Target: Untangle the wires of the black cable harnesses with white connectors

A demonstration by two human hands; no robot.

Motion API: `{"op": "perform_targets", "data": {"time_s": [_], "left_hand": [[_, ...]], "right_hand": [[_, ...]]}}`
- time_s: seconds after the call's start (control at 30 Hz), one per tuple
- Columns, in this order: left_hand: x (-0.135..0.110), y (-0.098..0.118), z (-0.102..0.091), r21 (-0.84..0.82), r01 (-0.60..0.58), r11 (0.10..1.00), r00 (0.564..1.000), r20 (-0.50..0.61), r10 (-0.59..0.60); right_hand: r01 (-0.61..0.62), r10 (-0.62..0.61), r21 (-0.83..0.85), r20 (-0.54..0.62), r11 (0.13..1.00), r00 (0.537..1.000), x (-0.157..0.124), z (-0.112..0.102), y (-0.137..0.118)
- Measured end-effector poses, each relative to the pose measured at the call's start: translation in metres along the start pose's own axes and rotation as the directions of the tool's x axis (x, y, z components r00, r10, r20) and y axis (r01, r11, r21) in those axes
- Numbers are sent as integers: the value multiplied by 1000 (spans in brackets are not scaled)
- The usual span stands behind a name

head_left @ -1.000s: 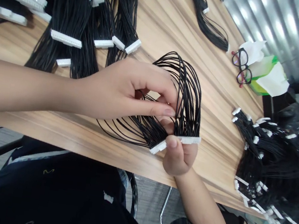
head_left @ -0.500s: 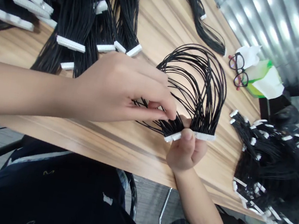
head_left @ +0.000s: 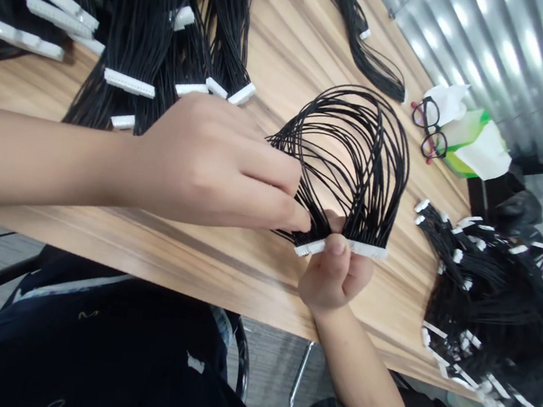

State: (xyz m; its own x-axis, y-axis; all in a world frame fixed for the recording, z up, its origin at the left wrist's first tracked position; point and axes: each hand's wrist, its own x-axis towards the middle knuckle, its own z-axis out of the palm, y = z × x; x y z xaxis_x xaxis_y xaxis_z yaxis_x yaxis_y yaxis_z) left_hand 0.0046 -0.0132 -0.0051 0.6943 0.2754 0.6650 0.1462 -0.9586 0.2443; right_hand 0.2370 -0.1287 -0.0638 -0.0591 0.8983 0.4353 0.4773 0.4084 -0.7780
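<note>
Pinched in the right hand (head_left: 329, 279): a looped wire harness (head_left: 364, 226), with the left hand (head_left: 200, 166) at its wires

Thumb in front and fingers behind, the right hand holds the harness where its two white ends come together, above the near side of the wooden table (head_left: 253, 261). The left connector (head_left: 309, 246) and the right connector (head_left: 367, 250) lie nearly end to end, their long axes running across the view, the left one tilted down at its outer end. Whether their inner ends touch is hidden by the thumb. From both, the black wires rise away from the body and close in a round loop.

The relation that matters most is sideways: the left connector lies just beyond the left fingertips, at their lower right, while the right connector is on the far side of the right thumb. The left fingers are drawn together and reach in among the wires just above the left connector (its thumb is out of sight, so I cannot tell whether they pinch any).

More bundles (head_left: 141, 17) lie beyond the left forearm, and a dark heap of harnesses (head_left: 488, 315) sits to the right, well apart from both hands.
</note>
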Motion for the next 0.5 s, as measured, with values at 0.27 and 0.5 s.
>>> {"op": "perform_targets", "data": {"time_s": [0.27,0.5], "left_hand": [[-2,6,3,-267,144,953,984,145,-108],[-2,6,4,-234,128,964,974,213,-78]], "right_hand": [[214,-213,37,-31,976,976,14,1,-6],[210,-209,-2,85,978,974,18,0,-12]]}}
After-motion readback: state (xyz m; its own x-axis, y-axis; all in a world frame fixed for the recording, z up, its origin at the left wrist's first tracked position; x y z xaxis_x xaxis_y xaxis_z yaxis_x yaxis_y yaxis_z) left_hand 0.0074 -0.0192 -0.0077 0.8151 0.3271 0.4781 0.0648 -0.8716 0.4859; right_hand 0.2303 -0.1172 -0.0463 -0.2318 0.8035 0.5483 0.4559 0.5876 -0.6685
